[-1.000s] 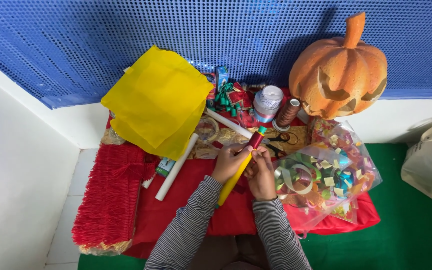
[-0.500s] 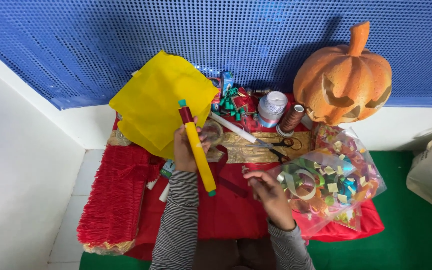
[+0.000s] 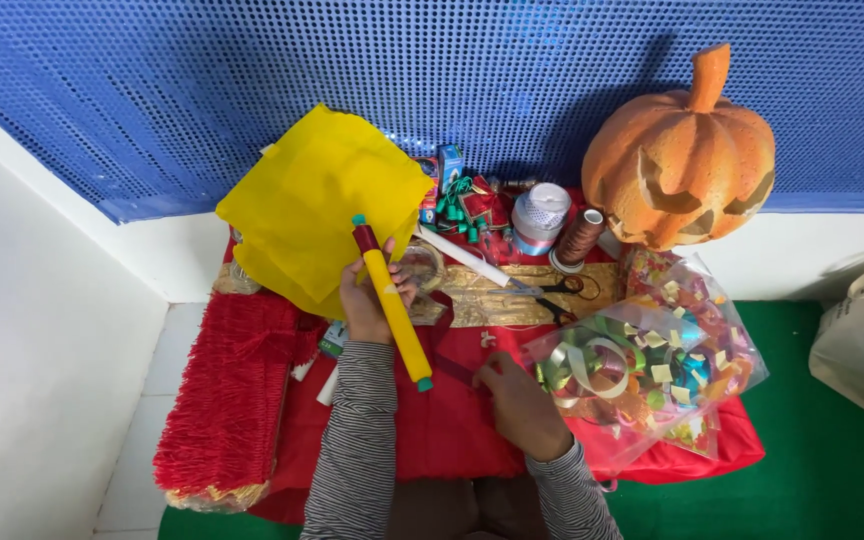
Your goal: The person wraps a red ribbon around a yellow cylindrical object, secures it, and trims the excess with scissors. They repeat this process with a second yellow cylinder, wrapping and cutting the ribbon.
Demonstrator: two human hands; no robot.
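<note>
My left hand (image 3: 370, 300) grips a yellow stick (image 3: 392, 310) with a dark red band near its upper end and green caps on both ends, holding it tilted over the red cloth (image 3: 432, 430). The stick's top reaches the edge of a yellow sheet (image 3: 317, 205) at the back left. My right hand (image 3: 517, 400) rests lower on the red cloth with fingers curled, touching a dark red ribbon (image 3: 452, 365) that runs toward the stick. Whether it pinches the ribbon is unclear.
A carved orange pumpkin (image 3: 682, 160) stands back right. A clear bag of shiny ribbon bits (image 3: 652, 355) lies right of my hands. Scissors (image 3: 552, 290), a white rod (image 3: 462, 257), thread spools (image 3: 577, 235) and a tape roll (image 3: 539, 215) crowd the back. Red fringe (image 3: 227, 400) hangs left.
The left hand lifted the yellow stick up and left, away from the right hand, then held it near the yellow sheet. The right hand dropped down onto the red cloth.
</note>
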